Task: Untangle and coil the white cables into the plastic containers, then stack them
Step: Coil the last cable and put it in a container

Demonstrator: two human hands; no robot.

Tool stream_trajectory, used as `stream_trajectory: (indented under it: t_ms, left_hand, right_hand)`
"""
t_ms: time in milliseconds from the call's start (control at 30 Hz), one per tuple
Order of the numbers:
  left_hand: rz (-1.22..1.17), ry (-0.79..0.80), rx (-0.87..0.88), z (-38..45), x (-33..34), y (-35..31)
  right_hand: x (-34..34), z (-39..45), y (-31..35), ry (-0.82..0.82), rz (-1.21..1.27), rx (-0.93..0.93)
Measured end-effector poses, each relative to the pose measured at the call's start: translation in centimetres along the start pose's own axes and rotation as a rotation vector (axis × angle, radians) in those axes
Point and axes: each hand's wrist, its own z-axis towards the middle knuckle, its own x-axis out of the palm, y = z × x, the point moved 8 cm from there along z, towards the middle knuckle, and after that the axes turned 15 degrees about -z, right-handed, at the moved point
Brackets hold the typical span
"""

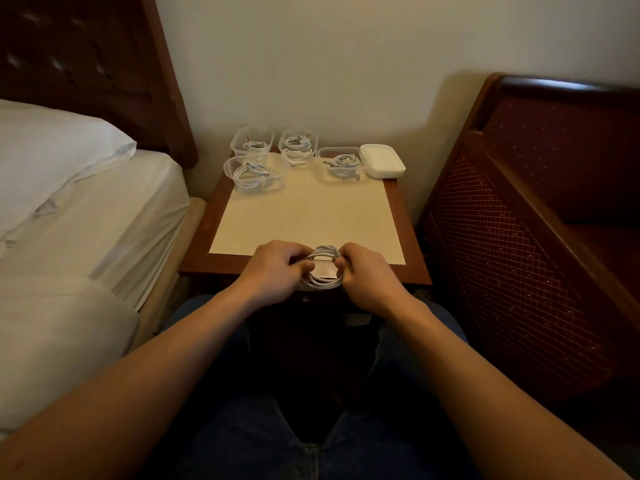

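A white cable point(322, 254), wound into a small coil, hangs between both hands over the near edge of the bedside table point(398, 202). My left hand point(277, 268) grips the coil's left side and my right hand point(363, 271) grips its right side. At the table's far end stand several clear plastic containers, each with a coiled white cable inside: one at the back left point(252, 140), one at the back middle point(298, 143), a larger one in front left point(254, 173), and one to the right point(341, 164).
A stack of white lids point(382, 161) sits at the table's far right corner. A cream mat point(304, 220) covers the tabletop. A bed with white sheets point(86, 220) stands to the left and a dark red chair point(536, 220) to the right.
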Motion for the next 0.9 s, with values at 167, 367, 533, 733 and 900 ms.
stream_trajectory:
  t_ms: [167, 367, 533, 733, 900]
  left_hand:
    - [-0.107, 0.027, -0.084, -0.2, -0.1, 1.5]
    - [-0.977, 0.048, -0.263, -2.0, 0.8, 2.0]
    - [-1.113, 0.055, -0.438, -2.1, 2.3, 2.0]
    - [-0.66, 0.013, -0.275, -1.5, 2.5, 1.7]
    - [-0.177, 0.084, -0.052, -1.0, 1.1, 0.2]
  right_hand:
    - [0.4, -0.3, 0.5, 0.035, 0.05, -0.003]
    - [0.6, -0.2, 0.3, 0.144, 0.662, -0.078]
    - [1.1, 0.0, 0.2, 0.14, 0.5, -0.102]
    - [0.5, -0.5, 0.7, 0.045, 0.052, -0.142]
    - [-0.2, -0.3, 1.5, 0.046, -0.177, -0.235]
